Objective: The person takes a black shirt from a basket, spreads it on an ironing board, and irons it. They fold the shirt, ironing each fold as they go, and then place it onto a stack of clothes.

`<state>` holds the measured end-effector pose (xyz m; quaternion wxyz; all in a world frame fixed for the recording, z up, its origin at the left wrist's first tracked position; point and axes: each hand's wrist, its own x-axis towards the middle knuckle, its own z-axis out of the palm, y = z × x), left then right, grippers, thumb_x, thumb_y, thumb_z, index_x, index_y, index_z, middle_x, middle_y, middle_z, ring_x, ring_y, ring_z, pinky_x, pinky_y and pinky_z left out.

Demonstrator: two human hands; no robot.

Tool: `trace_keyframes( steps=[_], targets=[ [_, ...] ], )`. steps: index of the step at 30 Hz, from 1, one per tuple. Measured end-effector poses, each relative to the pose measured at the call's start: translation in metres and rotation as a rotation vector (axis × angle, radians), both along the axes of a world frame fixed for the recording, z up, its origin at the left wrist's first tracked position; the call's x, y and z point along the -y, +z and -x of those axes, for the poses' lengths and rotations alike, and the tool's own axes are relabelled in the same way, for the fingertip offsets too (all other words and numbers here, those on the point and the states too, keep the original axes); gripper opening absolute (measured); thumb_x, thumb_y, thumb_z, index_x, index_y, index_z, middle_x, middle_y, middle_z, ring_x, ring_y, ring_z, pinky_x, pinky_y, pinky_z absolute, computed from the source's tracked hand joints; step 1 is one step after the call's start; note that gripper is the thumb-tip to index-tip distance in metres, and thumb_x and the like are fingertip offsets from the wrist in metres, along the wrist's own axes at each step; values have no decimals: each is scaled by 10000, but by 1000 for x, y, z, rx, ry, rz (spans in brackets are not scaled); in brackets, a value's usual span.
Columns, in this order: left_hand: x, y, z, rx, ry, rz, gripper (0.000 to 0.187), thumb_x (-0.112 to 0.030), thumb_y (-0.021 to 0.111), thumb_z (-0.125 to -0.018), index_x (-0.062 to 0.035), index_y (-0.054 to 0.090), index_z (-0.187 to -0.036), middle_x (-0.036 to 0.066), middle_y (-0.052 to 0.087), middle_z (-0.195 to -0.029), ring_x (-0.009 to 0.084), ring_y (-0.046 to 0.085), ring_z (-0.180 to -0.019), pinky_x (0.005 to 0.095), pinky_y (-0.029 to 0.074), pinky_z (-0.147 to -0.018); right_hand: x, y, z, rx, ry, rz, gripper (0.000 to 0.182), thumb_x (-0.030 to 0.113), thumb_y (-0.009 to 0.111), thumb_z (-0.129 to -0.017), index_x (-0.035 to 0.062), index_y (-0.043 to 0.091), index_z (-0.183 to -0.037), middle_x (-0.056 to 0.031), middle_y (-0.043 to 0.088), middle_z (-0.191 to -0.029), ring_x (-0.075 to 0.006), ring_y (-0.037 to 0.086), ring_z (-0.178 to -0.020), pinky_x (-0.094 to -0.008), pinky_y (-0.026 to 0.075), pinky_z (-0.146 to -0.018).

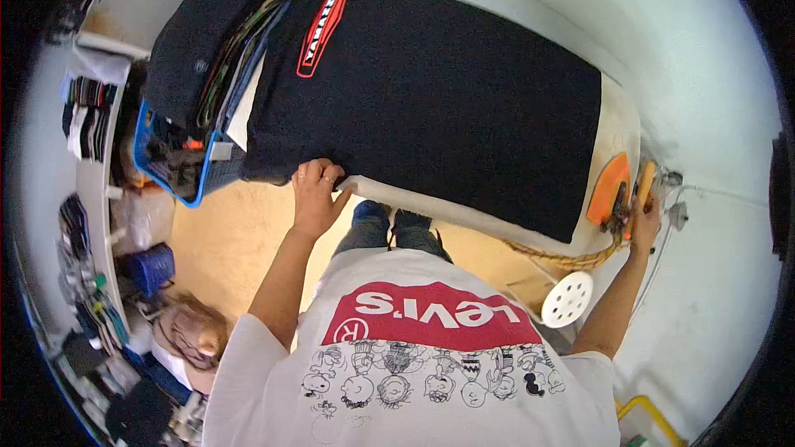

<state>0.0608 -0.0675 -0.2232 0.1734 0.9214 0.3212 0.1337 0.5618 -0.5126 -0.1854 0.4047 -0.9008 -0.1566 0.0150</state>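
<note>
A black garment (439,91) with a red and white print lies spread flat on a padded ironing board (617,128). My left hand (317,192) rests on the garment's near edge, pinching the cloth at the board's front. My right hand (644,217) grips the handle of an orange iron (611,189) that stands at the board's right end, off the garment.
A stack of folded dark clothes (215,41) sits at the board's left end above a blue basket (170,161). A white perforated disc (568,299) and a braided cord (563,258) hang below the board. Shelves with clothes (87,116) and another person's head (195,335) are at left.
</note>
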Motion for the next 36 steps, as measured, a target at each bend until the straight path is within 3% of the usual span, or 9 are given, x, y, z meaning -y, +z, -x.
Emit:
trace_keyframes(
  steps=[3, 13, 17, 19, 23, 28, 31, 33, 36],
  targets=[
    [-2, -11, 6, 91, 35, 65, 288, -81, 759, -742, -77, 608, -987, 112, 536, -1014, 324, 502, -994, 426, 387, -844, -21, 20, -8, -537, -109, -128, 325, 368, 660, -920, 90, 563, -1059, 1, 556, -725, -96, 517, -543, -257, 414, -451],
    [-22, 7, 21, 59, -66, 166, 146, -40, 685, -774, -85, 631, -902, 80, 567, -949, 294, 535, -961, 424, 407, -833, -236, 64, 122, -469, 345, 206, 433, 483, 576, -944, 60, 619, -1025, 17, 495, -648, -82, 435, -506, -269, 379, -462],
    [-28, 9, 25, 121, -98, 190, 135, -40, 694, -772, -75, 614, -874, 84, 562, -924, 292, 539, -941, 424, 396, -846, -345, 53, 213, -449, 681, 488, 548, 525, 590, -908, 18, 619, -1113, -166, 691, -846, -287, 696, -775, -401, 538, -680],
    [-31, 12, 25, 135, -112, 201, 142, -38, 700, -766, -74, 614, -873, 82, 572, -927, 293, 547, -936, 428, 401, -841, -369, 23, 266, -38, 985, 430, 578, 537, 583, -904, 19, 604, -1159, -203, 699, -926, -352, 700, -840, -454, 548, -733],
    [-41, 5, 39, 173, -132, 215, 168, -10, 692, -737, -78, 629, -877, 91, 594, -914, 306, 567, -922, 446, 424, -836, -396, 47, 323, -244, 1167, 605, 663, 553, 564, -904, 15, 552, -1291, -282, 653, -1063, -399, 664, -972, -472, 533, -818],
    [-98, -5, 67, 232, 97, 103, 112, -14, 667, -807, -50, 627, -906, 121, 621, -945, 304, 575, -935, 408, 433, -851, -354, 58, 280, -402, 746, 652, 679, 577, 573, -896, 54, 524, -1326, -270, 659, -1058, -402, 670, -948, -472, 538, -807],
    [-147, -15, 68, 278, 254, -149, 130, -96, 639, -901, -27, 622, -1010, 137, 616, -993, 309, 577, -947, 408, 431, -877, -278, 47, 216, -294, 317, 510, 554, 514, 574, -926, 12, 623, -1155, -242, 681, -896, -401, 675, -841, -456, 531, -719],
    [-177, -42, 76, 354, 425, -65, 215, -163, 595, -957, -4, 605, -1102, 153, 605, -1048, 312, 575, -989, 410, 425, -923, -210, 32, 167, -233, 89, 480, 499, 514, 561, -932, 34, 644, -1037, -115, 629, -712, -234, 612, -582, -357, 489, -534],
    [-199, -51, 65, 310, 475, 115, 330, -249, 537, -1000, 22, 580, -1183, 181, 599, -1130, 324, 574, -1055, 395, 424, -955, -116, 26, 109, -413, -230, 192, 529, 568, 594, -907, 43, 591, -841, -34, 537, -608, -156, 497, -468, -333, 395, -426]
  ],
)
